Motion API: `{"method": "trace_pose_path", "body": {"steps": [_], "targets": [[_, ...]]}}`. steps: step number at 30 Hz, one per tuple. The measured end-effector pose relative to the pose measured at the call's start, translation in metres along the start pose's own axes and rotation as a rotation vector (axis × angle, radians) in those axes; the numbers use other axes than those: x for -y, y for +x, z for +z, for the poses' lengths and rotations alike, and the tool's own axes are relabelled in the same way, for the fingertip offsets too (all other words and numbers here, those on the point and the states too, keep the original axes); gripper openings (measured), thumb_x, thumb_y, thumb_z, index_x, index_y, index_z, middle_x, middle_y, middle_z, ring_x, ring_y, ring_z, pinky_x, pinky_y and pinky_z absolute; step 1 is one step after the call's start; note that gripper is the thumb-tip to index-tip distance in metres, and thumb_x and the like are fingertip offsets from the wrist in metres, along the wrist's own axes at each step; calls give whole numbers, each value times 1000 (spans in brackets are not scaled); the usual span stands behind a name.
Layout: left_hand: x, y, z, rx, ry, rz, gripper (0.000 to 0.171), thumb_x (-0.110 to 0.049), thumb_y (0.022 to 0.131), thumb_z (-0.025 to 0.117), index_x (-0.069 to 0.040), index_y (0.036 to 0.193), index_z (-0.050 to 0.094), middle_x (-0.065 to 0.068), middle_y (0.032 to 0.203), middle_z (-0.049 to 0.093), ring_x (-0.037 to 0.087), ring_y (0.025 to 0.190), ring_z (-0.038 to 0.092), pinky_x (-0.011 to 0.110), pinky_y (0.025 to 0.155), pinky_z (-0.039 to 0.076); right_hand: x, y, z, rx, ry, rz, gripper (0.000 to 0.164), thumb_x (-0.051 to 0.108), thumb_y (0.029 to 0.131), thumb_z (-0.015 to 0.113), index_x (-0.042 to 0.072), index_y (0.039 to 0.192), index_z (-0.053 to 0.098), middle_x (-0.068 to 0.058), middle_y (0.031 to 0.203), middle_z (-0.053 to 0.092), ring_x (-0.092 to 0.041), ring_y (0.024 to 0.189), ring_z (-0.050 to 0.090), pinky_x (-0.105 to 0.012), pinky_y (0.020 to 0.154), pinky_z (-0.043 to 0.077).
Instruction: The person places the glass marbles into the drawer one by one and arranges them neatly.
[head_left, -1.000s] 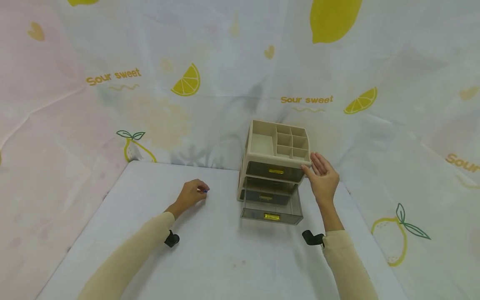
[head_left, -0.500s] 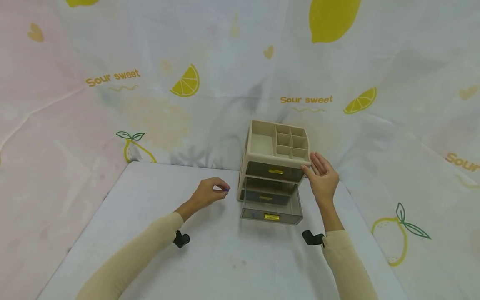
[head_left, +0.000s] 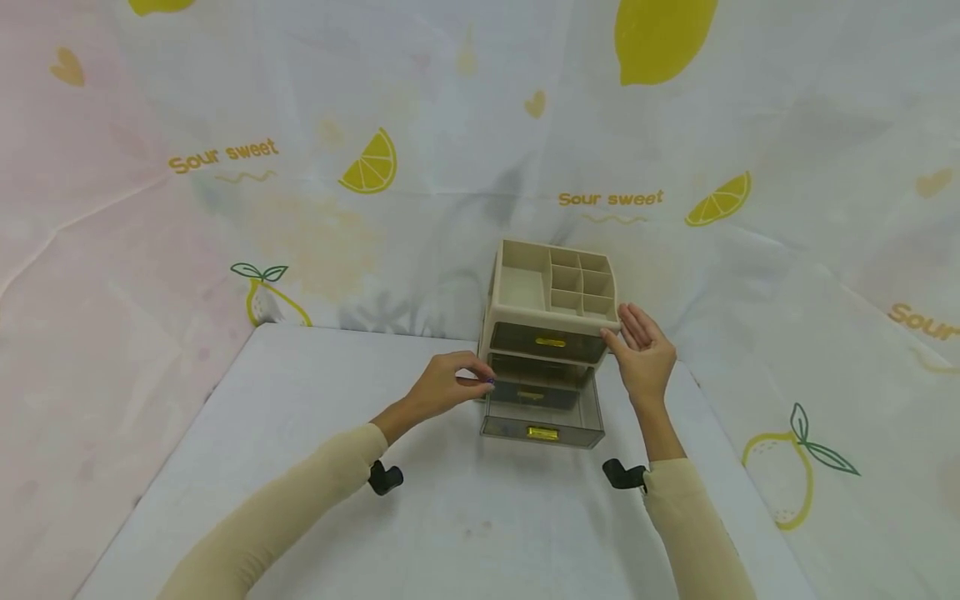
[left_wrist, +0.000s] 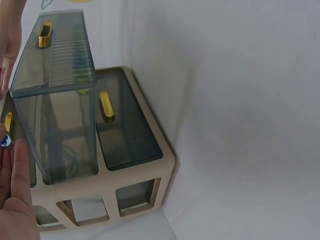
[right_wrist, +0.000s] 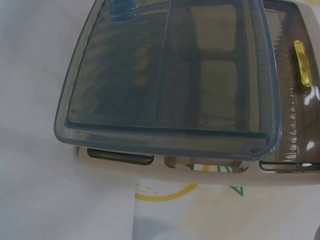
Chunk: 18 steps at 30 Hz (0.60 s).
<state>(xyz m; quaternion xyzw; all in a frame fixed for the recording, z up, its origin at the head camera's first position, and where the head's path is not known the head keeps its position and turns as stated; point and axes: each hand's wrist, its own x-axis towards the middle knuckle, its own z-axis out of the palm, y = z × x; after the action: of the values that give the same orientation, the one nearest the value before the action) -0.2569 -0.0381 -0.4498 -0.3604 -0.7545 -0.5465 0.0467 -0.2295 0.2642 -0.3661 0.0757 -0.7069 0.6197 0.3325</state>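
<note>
My left hand (head_left: 448, 384) pinches a small round blue-and-white piece (left_wrist: 6, 140) between thumb and fingertips; its exact kind is too small to tell. The hand is at the left edge of the pulled-out clear grey drawer (head_left: 542, 432), at about the drawer's height. This drawer belongs to a beige desktop drawer organizer (head_left: 553, 317). My right hand (head_left: 647, 358) rests against the organizer's upper right side, with its fingers straight and the thumb at the front corner. In the right wrist view the open drawer (right_wrist: 165, 137) fills most of the picture, and almost none of the hand shows.
The closed top drawer (head_left: 551, 342) has a gold handle, and another closed drawer sits below the open one. Divided compartments (head_left: 581, 283) form the organizer's top. A white cloth covers the table (head_left: 480, 533); a lemon-print backdrop (head_left: 450, 225) stands close behind.
My left hand has moved right across the table, carrying the small blue piece from beside the organizer to the open drawer's left edge. The right hand and drawer have stayed put.
</note>
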Motion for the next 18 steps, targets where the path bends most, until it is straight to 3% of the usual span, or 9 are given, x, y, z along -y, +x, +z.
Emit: {"method": "trace_pose_path", "body": {"steps": [4, 11, 18], "targets": [[-5, 6, 9, 17, 1, -8, 13, -13, 84, 77, -8, 96, 73, -4, 95, 66, 11, 90, 64, 23, 77, 56, -1, 0, 0, -4, 6, -3, 58, -13, 75, 76, -12, 129, 54, -29, 126, 57, -33, 119, 57, -31, 96, 47], [-13, 18, 27, 78, -22, 53, 18, -10, 85, 77, 1, 99, 71, 3, 97, 68, 12, 89, 66, 24, 78, 56, -3, 1, -1, -7, 20, -1, 58, -12, 75, 77, -12, 129, 55, -28, 126, 58, -31, 119, 58, -32, 97, 46], [-15, 31, 48, 132, 95, 54, 17, -10, 84, 77, -2, 98, 72, 1, 96, 69, 7, 85, 65, 18, 73, 54, -4, 2, -1, -2, 15, -2, 59, -12, 75, 77, -12, 129, 54, -27, 126, 58, -33, 119, 57, -32, 97, 46]]}}
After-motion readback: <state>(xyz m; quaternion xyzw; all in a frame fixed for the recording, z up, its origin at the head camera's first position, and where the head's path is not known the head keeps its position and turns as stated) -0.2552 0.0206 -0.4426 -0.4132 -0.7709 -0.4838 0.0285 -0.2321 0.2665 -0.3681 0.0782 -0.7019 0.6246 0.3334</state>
